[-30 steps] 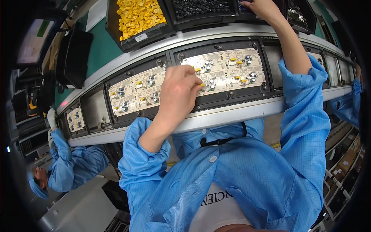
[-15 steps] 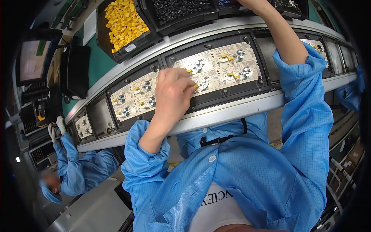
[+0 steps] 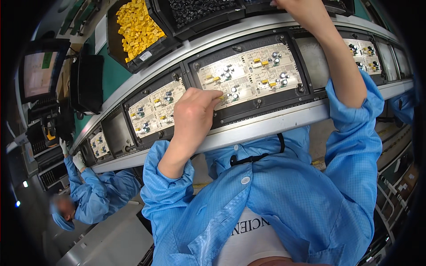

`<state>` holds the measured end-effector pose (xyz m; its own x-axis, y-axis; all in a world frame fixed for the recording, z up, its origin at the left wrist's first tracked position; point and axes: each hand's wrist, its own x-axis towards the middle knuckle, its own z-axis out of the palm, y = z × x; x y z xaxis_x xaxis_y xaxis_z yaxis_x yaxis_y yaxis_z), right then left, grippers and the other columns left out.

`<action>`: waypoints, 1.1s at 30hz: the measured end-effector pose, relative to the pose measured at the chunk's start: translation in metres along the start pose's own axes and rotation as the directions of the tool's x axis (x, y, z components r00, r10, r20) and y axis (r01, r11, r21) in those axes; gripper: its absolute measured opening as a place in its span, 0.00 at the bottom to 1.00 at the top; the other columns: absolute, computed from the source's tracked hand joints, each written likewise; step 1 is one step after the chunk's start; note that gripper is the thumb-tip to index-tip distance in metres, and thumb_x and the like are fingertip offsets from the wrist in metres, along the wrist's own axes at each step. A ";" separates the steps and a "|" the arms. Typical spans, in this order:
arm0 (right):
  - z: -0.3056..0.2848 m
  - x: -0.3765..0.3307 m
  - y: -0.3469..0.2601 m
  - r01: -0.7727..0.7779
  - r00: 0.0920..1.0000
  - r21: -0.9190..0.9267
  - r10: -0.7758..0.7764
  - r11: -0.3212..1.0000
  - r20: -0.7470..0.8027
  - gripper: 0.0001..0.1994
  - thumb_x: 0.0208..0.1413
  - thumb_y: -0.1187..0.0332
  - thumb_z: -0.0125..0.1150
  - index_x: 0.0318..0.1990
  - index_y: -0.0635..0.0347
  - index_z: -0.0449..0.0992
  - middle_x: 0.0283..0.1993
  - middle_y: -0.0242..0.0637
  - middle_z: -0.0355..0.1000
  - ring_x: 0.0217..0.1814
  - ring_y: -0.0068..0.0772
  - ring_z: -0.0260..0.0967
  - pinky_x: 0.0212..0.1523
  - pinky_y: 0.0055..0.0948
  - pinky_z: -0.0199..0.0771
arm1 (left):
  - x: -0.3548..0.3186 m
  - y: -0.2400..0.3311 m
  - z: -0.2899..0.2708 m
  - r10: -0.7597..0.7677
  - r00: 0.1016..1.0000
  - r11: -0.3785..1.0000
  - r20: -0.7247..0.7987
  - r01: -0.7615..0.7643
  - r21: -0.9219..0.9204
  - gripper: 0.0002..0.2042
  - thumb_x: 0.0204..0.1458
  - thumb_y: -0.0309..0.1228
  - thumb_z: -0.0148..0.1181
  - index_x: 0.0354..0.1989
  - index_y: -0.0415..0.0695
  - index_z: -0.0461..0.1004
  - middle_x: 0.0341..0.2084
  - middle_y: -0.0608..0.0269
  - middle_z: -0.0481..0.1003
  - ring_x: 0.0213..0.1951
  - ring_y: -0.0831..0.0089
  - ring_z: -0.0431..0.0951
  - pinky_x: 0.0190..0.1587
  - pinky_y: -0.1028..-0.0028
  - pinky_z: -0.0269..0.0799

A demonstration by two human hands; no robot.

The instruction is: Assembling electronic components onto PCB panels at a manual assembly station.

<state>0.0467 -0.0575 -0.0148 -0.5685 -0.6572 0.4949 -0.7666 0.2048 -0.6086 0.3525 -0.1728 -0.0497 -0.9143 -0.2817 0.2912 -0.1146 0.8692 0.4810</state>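
My left hand [image 3: 193, 113] is closed in a pinch over the left part of a pale circuit board [image 3: 245, 91]. Its fingertips press on a small yellow box capacitor [image 3: 220, 98] at the board's surface, partly covered by the fingers. Other yellow capacitors [image 3: 265, 81] and several dark round electrolytic capacitors [image 3: 284, 81] stand on the same board, which lies in a black frame [image 3: 239, 111]. My right hand [image 3: 306, 14] reaches over the rail to the parts bins at the top edge. Most of its fingers fall outside the picture, so their grip is hidden.
A bin of yellow capacitors [image 3: 137, 31] and a bin of black parts [image 3: 195, 11] stand behind the metal rail [image 3: 195, 44]. More framed boards [image 3: 155, 106] line the track on both sides. At far left are a monitor [image 3: 41, 73] and a co-worker in blue [image 3: 100, 195].
My right arm has drawn back slightly toward me, and its hand shows more at the top edge. My left hand has shifted a little left, its fingers still pinched. The co-worker's hands have moved.
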 end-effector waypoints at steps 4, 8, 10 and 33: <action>-0.006 0.028 0.019 0.023 1.000 -0.306 -0.016 0.952 0.025 0.10 0.44 0.71 0.59 0.35 0.65 0.81 0.33 0.52 0.77 0.37 0.50 0.77 0.42 0.39 0.76 | 0.010 0.002 0.006 0.094 0.996 0.994 0.001 -0.093 0.052 0.09 0.38 0.19 0.67 0.30 0.42 0.79 0.28 0.60 0.77 0.34 0.59 0.75 0.38 0.65 0.72; 0.014 0.044 0.024 -0.048 0.969 -0.367 0.133 0.929 0.209 0.08 0.45 0.68 0.61 0.31 0.60 0.83 0.30 0.50 0.77 0.35 0.48 0.77 0.41 0.40 0.76 | 0.011 0.003 0.006 0.090 0.996 0.987 0.003 -0.090 0.132 0.08 0.35 0.19 0.68 0.27 0.41 0.79 0.36 0.60 0.77 0.40 0.58 0.73 0.42 0.65 0.71; 0.006 0.048 0.032 -0.049 0.936 0.191 -0.022 0.980 0.351 0.07 0.47 0.69 0.60 0.29 0.59 0.82 0.28 0.49 0.77 0.34 0.47 0.77 0.39 0.41 0.76 | 0.012 0.002 0.009 0.083 0.996 0.983 0.024 -0.086 0.164 0.08 0.34 0.19 0.68 0.26 0.40 0.79 0.38 0.60 0.76 0.42 0.58 0.73 0.43 0.65 0.71; 0.018 0.056 0.025 -0.040 0.999 -0.284 0.035 0.958 -0.020 0.09 0.45 0.66 0.69 0.26 0.63 0.81 0.27 0.50 0.76 0.29 0.43 0.76 0.35 0.37 0.75 | -0.015 -0.023 -0.010 0.126 0.989 0.992 -0.078 -0.126 0.006 0.08 0.43 0.20 0.64 0.34 0.42 0.78 0.33 0.60 0.77 0.38 0.59 0.74 0.41 0.66 0.71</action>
<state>0.0009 -0.1021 -0.0131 -0.6013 -0.6346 0.4856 -0.7965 0.4280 -0.4270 0.3730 -0.1926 -0.0568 -0.8881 -0.2011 0.4133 -0.0010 0.9001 0.4357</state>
